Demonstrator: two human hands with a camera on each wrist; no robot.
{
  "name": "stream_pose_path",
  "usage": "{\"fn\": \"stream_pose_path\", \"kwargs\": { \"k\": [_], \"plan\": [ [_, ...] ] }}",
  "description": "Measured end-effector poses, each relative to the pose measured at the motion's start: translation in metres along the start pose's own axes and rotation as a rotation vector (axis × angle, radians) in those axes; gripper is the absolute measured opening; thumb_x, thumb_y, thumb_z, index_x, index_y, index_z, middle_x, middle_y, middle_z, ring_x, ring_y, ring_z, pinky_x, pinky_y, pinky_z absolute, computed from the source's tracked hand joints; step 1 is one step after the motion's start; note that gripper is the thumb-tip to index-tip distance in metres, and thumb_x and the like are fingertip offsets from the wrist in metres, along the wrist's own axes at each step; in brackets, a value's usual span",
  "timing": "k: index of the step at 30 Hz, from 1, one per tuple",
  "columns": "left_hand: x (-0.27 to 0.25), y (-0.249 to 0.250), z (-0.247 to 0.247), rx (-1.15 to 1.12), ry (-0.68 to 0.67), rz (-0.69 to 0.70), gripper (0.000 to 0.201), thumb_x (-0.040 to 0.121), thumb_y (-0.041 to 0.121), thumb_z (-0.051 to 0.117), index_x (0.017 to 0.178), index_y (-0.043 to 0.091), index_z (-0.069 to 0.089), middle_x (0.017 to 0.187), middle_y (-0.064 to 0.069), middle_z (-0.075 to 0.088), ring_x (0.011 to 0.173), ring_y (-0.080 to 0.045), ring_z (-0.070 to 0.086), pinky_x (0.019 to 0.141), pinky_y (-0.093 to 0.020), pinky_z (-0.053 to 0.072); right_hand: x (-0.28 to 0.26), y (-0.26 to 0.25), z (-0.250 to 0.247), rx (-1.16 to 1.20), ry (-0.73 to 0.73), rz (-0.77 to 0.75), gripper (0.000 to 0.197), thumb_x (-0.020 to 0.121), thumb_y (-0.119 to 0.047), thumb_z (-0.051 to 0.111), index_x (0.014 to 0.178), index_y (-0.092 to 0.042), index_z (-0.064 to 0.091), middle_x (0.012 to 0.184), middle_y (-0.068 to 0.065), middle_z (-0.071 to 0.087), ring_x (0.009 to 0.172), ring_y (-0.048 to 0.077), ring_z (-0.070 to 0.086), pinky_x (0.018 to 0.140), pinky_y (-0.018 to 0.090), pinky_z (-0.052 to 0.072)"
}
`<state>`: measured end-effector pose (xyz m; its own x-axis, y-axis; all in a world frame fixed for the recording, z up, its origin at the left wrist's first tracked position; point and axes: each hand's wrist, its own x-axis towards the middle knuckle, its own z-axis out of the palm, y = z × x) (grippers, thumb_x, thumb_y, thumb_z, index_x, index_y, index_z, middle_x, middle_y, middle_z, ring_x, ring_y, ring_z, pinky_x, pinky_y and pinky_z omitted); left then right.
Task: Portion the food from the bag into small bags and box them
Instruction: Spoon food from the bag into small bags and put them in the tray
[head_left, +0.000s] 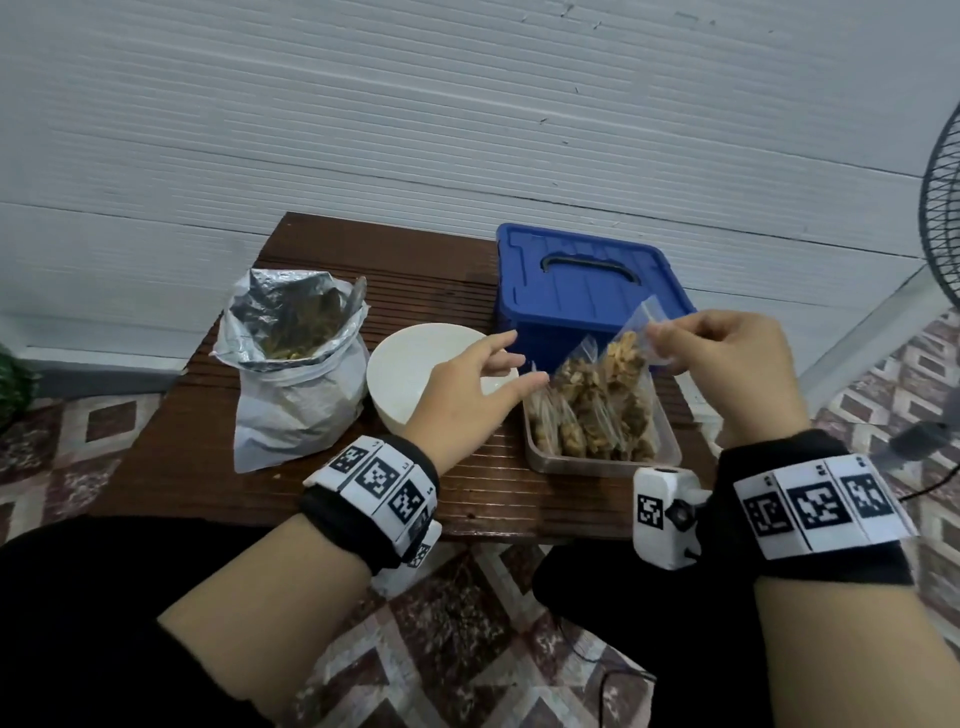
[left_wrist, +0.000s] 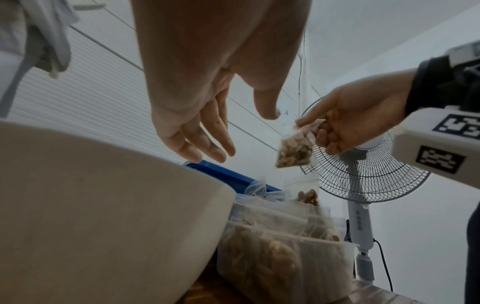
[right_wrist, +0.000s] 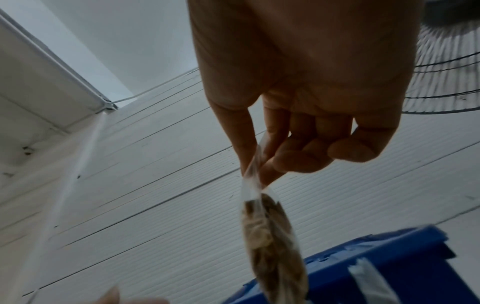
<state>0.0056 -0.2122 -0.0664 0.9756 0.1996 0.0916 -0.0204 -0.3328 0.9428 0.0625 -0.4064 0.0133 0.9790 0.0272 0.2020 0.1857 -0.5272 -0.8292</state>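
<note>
The left hand (head_left: 464, 387) hovers slack and empty over the white bowl (head_left: 410, 364), foil food bag (head_left: 291, 364) further left; the right hand (head_left: 727, 358) pinches a filled small bag (left_wrist: 294, 148) above the clear box (head_left: 602, 462); a top-edge pinch could slip, spilling it.

Black wristbands (head_left: 363, 525) carrying white blocks printed with black square-code markers are worn; a white camera housing (head_left: 662, 514) is strapped on.
</note>
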Motion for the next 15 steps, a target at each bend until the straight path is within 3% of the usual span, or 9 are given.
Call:
{"fn": "stream_pose_path", "kwargs": {
  "k": [2,7,12,15],
  "plan": [
    [0.001,-0.001,0.002,0.009,0.009,-0.031,0.053,0.090,0.040,0.061,0.138,0.022,0.048,0.119,0.010,0.064,0.108,0.001,0.054,0.100,-0.021,0.039,0.001,0.006,-0.004,-0.007,0.046,0.029,0.019,0.084,-0.022,0.069,0.066,-0.015,0.066,0.057,-0.002,0.057,0.054,0.006,0.049,0.055,0.020,0.036],
    [-0.002,-0.006,0.006,0.023,-0.006,-0.094,0.044,0.094,0.037,0.056,0.136,0.023,0.050,0.105,0.016,0.058,0.102,0.002,0.051,0.097,-0.019,0.036,0.005,0.020,-0.007,-0.029,0.162,0.070,0.020,0.083,-0.024,0.068,0.063,-0.020,0.064,0.060,-0.002,0.058,0.064,0.014,0.054,0.068,0.026,0.041],
    [-0.004,-0.006,0.007,0.052,-0.024,-0.108,0.041,0.096,0.035,0.054,0.135,0.023,0.051,0.116,0.007,0.061,0.105,-0.001,0.051,0.098,-0.019,0.035,0.012,0.029,-0.017,-0.022,0.332,0.087,0.018,0.083,-0.025,0.066,0.069,-0.015,0.065,0.068,0.001,0.063,0.074,0.021,0.060,0.076,0.032,0.048],
    [-0.004,-0.006,0.006,0.065,-0.021,-0.107,0.040,0.096,0.034,0.053,0.135,0.022,0.051,0.120,0.005,0.062,0.106,-0.001,0.050,0.098,-0.019,0.035,0.014,0.034,-0.021,-0.117,0.333,0.100,0.016,0.086,-0.022,0.064,0.073,-0.012,0.065,0.069,0.002,0.060,0.074,0.020,0.056,0.071,0.029,0.042]
  ]
}}
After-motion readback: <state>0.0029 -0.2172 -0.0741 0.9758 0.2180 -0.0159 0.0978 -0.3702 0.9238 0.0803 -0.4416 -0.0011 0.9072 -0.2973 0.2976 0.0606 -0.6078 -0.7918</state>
